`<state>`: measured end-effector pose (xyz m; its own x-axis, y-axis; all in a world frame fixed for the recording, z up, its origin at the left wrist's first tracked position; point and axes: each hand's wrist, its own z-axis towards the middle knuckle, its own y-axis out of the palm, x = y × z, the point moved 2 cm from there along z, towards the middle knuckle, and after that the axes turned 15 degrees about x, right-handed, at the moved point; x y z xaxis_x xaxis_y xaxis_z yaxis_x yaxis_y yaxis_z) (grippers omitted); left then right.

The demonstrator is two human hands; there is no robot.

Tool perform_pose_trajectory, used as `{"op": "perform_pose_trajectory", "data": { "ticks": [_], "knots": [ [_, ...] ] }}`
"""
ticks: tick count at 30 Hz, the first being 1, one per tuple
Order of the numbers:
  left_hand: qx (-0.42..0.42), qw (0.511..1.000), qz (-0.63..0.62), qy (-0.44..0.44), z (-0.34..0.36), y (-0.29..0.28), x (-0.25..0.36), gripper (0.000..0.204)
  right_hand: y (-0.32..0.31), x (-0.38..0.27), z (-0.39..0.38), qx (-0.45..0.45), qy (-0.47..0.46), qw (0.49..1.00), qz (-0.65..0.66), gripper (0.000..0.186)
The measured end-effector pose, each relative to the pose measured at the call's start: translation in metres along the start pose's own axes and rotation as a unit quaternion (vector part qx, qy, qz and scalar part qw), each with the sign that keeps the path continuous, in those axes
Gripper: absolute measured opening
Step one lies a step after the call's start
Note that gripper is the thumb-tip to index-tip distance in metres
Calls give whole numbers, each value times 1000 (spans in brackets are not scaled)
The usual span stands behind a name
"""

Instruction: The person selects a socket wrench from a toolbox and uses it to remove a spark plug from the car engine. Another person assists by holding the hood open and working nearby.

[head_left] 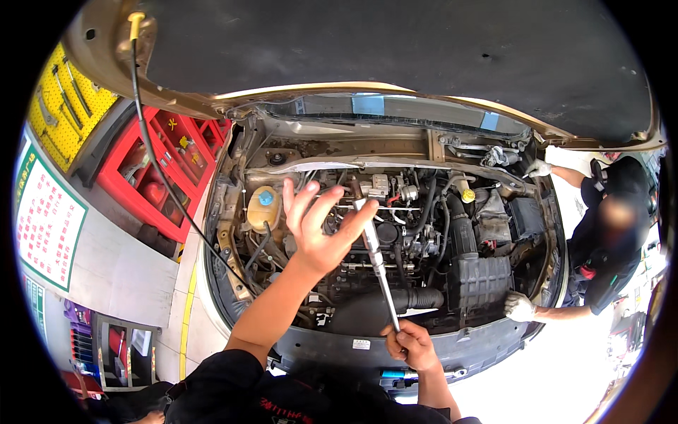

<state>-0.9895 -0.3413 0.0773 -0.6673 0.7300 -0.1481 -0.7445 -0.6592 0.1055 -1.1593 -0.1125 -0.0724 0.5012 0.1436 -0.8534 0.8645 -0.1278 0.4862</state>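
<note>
My right hand (pixel 412 346) is closed round the lower end of a long silver socket extension bar (pixel 378 260), near the front edge of the engine bay. The bar slants up and to the left over the engine (pixel 385 233), with a narrow, brownish tip at its upper end. My left hand (pixel 318 230) is raised beside that upper part, its fingers spread and the thumb close to the bar. Whether the thumb touches it I cannot tell. Part of the engine behind my left hand and forearm is hidden.
The raised hood (pixel 395 53) hangs overhead; a thin prop rod (pixel 166 180) slants down at the left. A coolant tank (pixel 263 208) with a blue cap sits left of the engine, an air filter box (pixel 482 281) right. A co-worker (pixel 611 233) in white gloves leans in at right.
</note>
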Motion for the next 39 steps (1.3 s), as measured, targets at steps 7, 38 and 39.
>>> {"op": "perform_pose_trajectory", "data": {
  "ticks": [7, 38, 39],
  "knots": [
    [-10, 966, -202, -161, 63, -76, 47, 44, 57, 25, -40, -100, -15, 994, 47, 42],
    [-61, 832, -481, -271, 129, -169, 99, 40, 101, 38, -132, -320, 12, 927, 197, 61],
    [-63, 833, -480, -270, 129, -168, 102, 40, 100, 37, -133, -321, 14, 925, 202, 61]
  ]
}}
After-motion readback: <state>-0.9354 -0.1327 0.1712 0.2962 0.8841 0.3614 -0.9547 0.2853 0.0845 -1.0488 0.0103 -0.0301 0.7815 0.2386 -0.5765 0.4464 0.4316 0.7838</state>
